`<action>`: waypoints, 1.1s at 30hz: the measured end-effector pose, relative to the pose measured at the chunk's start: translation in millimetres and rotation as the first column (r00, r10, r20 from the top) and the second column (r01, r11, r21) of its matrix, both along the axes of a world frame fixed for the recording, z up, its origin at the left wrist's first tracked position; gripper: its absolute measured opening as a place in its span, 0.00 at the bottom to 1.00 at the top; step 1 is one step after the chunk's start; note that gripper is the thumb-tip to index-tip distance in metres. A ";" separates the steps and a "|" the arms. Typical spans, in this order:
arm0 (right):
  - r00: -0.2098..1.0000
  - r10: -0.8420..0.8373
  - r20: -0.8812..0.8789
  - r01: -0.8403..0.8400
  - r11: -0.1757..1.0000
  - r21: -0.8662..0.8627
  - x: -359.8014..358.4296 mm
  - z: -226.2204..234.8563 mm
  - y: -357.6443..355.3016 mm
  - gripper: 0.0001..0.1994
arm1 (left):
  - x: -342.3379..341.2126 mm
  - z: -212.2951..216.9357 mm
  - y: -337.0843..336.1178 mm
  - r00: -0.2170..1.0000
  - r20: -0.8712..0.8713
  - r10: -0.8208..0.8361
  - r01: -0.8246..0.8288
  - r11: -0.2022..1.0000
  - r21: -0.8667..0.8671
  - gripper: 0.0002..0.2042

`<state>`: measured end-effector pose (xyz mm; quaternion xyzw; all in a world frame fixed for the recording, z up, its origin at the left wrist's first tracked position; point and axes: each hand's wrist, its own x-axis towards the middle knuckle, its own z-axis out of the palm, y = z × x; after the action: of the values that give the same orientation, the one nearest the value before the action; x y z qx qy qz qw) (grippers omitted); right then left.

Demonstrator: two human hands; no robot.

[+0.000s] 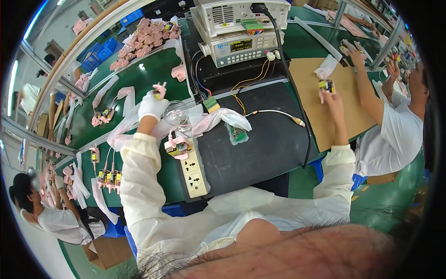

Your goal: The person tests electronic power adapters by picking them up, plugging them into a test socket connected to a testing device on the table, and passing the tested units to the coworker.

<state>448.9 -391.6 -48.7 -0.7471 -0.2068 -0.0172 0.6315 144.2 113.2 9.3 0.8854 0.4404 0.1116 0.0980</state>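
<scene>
Covering green workbench (148,74): black mat (269,139)

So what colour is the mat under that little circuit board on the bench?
Black, seen in the head view: the mat is dark, with the small green circuit board lying on it.

Bright, even overhead light fills the scene, with soft, faint shadows. A long ceiling tube lamp (13,86) glares white at the left. Fisheye distortion bends straight edges near the black rim; the near bottom edge is blurred.
</scene>
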 end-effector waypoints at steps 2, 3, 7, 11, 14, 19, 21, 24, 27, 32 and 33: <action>0.998 0.037 -0.051 -0.044 0.989 -0.138 -2.3 -24.6 -2.8 0.13 | -30.9 -2.1 13.2 0.960 0.275 0.052 -0.037 0.998 -0.060 0.29; 0.997 0.056 -0.054 -0.063 0.989 -0.132 -4.9 -25.0 -0.3 0.13 | -50.7 1.0 13.1 0.917 0.398 0.018 -0.020 1.000 0.000 0.28; 0.998 0.040 -0.038 -0.042 0.997 -0.068 -45.4 9.6 2.6 0.18 | -112.6 31.4 -0.8 0.618 0.785 -0.044 0.145 0.988 -0.059 0.21; 0.777 -0.229 0.586 0.298 0.954 -0.022 -108.6 43.0 3.7 0.16 | -138.3 101.9 -83.5 0.054 0.990 -0.134 0.440 0.893 0.097 0.22; 0.924 -0.058 0.377 -0.030 0.974 0.223 -199.8 64.1 33.3 0.08 | -149.3 136.7 -116.7 -0.149 0.873 -0.464 0.283 0.826 0.488 0.22; 0.564 0.756 0.333 -0.789 0.612 -0.053 -299.1 66.2 107.6 0.31 | -171.6 182.8 -173.7 -0.429 0.887 -0.169 0.751 0.479 0.454 0.21; 0.349 0.921 0.172 -0.932 0.360 -0.039 -334.6 51.6 132.8 0.46 | -174.0 188.0 -181.2 -0.444 0.880 -0.168 0.792 0.385 0.473 0.19; 0.181 0.982 0.046 -0.980 0.176 0.096 -375.7 42.2 149.8 0.52 | -173.5 193.0 -191.5 -0.493 0.867 -0.068 0.825 0.282 0.491 0.21; 0.144 0.989 -0.033 -0.956 0.148 0.255 -381.3 42.7 152.1 0.44 | -175.8 189.3 -202.8 -0.487 0.867 0.104 0.857 0.247 0.452 0.23; -0.301 0.903 -0.305 -0.866 -0.125 0.484 -361.3 24.9 146.0 0.20 | -163.5 162.9 -207.5 -0.444 0.876 0.190 0.896 0.101 0.432 0.22; -0.380 0.847 -0.372 -0.811 -0.112 0.574 -355.1 19.4 143.5 0.20 | -158.9 147.8 -200.4 -0.432 0.898 0.088 0.902 0.047 0.429 0.20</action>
<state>93.8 -248.1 -29.3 -0.2524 -0.4398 0.7302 0.4579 -14.7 -87.2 157.0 0.4589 -0.3616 0.3671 0.7238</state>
